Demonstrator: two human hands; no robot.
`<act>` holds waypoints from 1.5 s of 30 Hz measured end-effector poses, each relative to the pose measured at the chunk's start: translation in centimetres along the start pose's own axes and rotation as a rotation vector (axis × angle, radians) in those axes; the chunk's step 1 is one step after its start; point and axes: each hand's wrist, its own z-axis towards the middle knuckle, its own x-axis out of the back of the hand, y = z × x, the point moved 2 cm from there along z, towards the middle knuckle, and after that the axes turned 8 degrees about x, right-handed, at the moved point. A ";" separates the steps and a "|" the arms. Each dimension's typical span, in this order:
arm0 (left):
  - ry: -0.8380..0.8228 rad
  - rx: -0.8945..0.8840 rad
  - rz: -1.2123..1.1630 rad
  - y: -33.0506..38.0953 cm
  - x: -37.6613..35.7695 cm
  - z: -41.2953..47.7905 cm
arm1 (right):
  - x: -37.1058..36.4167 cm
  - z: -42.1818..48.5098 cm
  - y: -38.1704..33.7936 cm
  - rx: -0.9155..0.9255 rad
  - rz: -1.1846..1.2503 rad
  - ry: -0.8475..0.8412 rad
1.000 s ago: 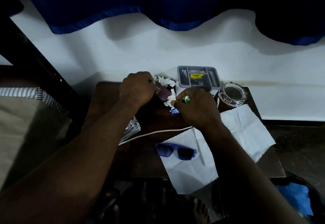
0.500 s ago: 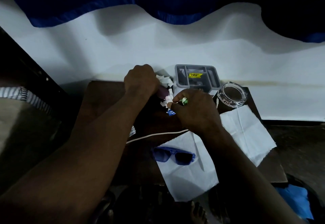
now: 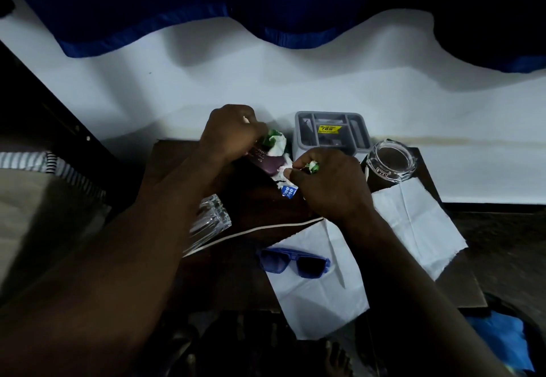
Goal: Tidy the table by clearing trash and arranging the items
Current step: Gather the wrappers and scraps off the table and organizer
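Note:
On the small dark wooden table (image 3: 242, 276), near its far edge, lies a pile of crumpled wrappers: a purple wrapper (image 3: 267, 161), white and green scraps (image 3: 276, 141) and a small blue-and-white sachet (image 3: 288, 191). My left hand (image 3: 229, 131) is closed on the purple wrapper and the scraps at the pile's left. My right hand (image 3: 328, 183) pinches a small green-and-white wrapper (image 3: 312, 166) and touches the white scraps at the pile's right.
A grey compartment organiser (image 3: 332, 132) stands behind the pile, a glass ashtray (image 3: 391, 165) to its right. A white paper sheet (image 3: 413, 223) covers the table's right side, with blue sunglasses (image 3: 292, 263) at its left edge. A clear glass (image 3: 208, 220) and a white cord (image 3: 251, 233) lie left.
My left hand has lifted a little and pulled the purple wrapper and green-white scraps into view. My right hand holds its pinch in nearly the same place.

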 end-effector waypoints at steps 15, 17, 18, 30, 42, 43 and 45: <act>0.008 -0.059 0.266 0.3 -2.5 -0.5 | 0.2 0.5 0.8 0.007 -0.005 0.032; 0.014 -0.125 0.388 0.9 -3.4 -0.6 | 0.2 0.4 0.9 0.005 0.001 0.039; 0.012 -0.144 0.429 1.1 -3.8 -0.6 | 0.2 0.4 1.0 0.003 0.005 0.041; 0.209 0.011 -0.023 2.1 0.1 -0.7 | 1.3 0.4 1.3 -0.041 0.036 0.039; 0.024 0.086 -0.120 3.6 -0.9 -7.0 | 2.4 0.1 0.7 -0.068 0.042 0.034; 0.039 0.079 -0.080 3.5 -1.0 -7.5 | 2.5 0.0 0.7 -0.068 0.021 0.041; 0.032 0.098 -0.046 2.9 -1.1 -8.5 | 2.7 0.0 0.8 -0.066 -0.022 0.047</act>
